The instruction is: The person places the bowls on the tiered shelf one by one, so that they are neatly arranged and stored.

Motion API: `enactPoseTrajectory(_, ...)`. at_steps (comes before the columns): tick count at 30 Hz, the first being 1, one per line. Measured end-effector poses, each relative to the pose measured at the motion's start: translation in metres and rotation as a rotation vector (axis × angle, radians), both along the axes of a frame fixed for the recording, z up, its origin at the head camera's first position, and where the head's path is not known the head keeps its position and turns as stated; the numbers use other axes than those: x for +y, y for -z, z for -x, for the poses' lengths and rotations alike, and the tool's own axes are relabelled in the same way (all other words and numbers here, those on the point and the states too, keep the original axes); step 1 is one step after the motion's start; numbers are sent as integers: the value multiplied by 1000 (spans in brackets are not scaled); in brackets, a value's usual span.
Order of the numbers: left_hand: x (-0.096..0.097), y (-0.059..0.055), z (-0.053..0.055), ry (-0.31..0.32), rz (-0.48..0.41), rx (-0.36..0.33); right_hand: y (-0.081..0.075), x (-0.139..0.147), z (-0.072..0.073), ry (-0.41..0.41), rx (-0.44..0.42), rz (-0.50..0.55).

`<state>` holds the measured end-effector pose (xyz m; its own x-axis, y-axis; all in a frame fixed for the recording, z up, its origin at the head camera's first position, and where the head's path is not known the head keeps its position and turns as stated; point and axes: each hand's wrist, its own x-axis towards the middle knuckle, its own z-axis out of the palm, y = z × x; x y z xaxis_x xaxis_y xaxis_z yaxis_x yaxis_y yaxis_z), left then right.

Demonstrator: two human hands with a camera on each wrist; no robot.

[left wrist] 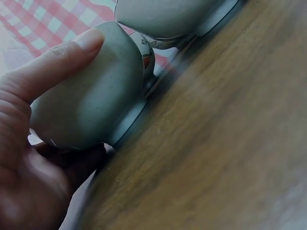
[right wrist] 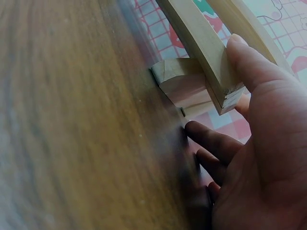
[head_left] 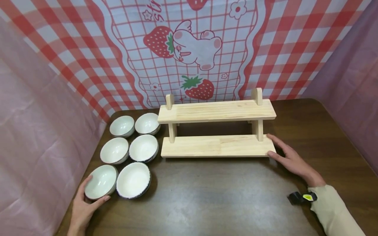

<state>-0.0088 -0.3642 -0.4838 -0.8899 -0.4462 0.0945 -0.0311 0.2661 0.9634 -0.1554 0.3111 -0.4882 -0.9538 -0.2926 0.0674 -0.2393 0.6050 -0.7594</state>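
At the front left of the table, my left hand [head_left: 81, 206] grips a pale green bowl [head_left: 101, 182]. The thumb lies along one side of this bowl [left wrist: 103, 91] in the left wrist view, and the fingers are partly hidden on its far side. A two-tier wooden shelf [head_left: 218, 146] stands toward the back. My right hand [head_left: 292, 160] holds the right end of its lower board, with the thumb at the front corner and a finger at the back one. The right wrist view has the thumb on the board [right wrist: 218, 72] and several fingers curled below it.
Several other bowls stand in two columns left of the shelf, among them a white bowl with a dark rim [head_left: 133, 180] beside the held one. Behind the brown table [head_left: 212, 196] hangs a red-and-white checked cloth [head_left: 289, 42]. Pink cloth [head_left: 32, 131] covers the sides.
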Motion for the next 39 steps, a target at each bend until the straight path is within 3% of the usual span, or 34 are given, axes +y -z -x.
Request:
enactPoseTrajectory(7,4,0,3,-41,-109,52,0,1,0,5,12,-6)
enactPoseTrajectory(19,3,-2,2,-105,-135,53,-2,0,0,16,-22,-19)
enactPoseTrajectory(26,6,-5,2,-158,-164,124,0,0,1,3,2,-4)
enactPoseTrajectory(33,11,-15,1,-161,-151,156,1,0,1,1,-2,-4)
enactPoseTrajectory(39,17,-30,8,-130,-170,202,0,0,1,11,-10,-13)
